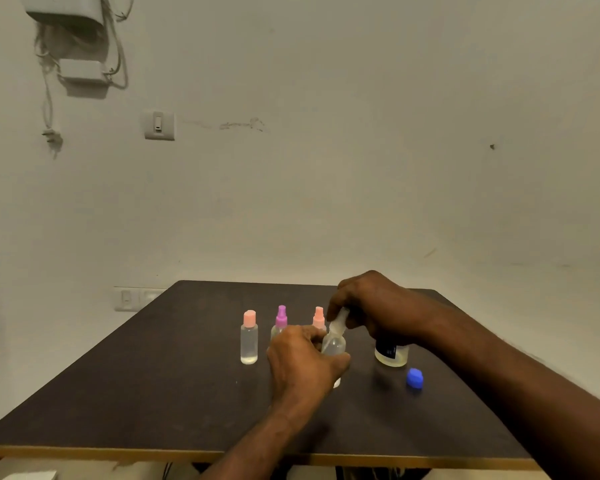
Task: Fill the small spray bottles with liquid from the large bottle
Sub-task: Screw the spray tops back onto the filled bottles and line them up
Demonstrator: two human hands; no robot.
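Two hands on a small clear bottle at the middle of the table

Near the lower centre of the frame, the left hand (pixel 303 358) curls its fingers round a small clear bottle (pixel 334 346), holding it on the dark table (pixel 153 375). Just above it, the right hand (pixel 371 306) pinches the bottle's whitish spray top (pixel 338 322), which sits tilted at the bottle's neck; whether it is seated on the neck cannot be told.

To the left stand three more small bottles in a row: one with a pink cap (pixel 249 337), upright and apart from the hands; one with a purple spray top (pixel 280 318), its body partly hidden by the left hand; and one with a pink spray top (pixel 318 317), just behind the held bottle.

Right of centre, the large bottle (pixel 391 355) stands with a dark label, its upper part hidden behind the right wrist, a shallow layer of pale liquid showing at its base. A blue cap (pixel 414 377) lies on the table near it, lower right.

At the upper left of the frame, a wall switch (pixel 158 125) sits on the pale wall
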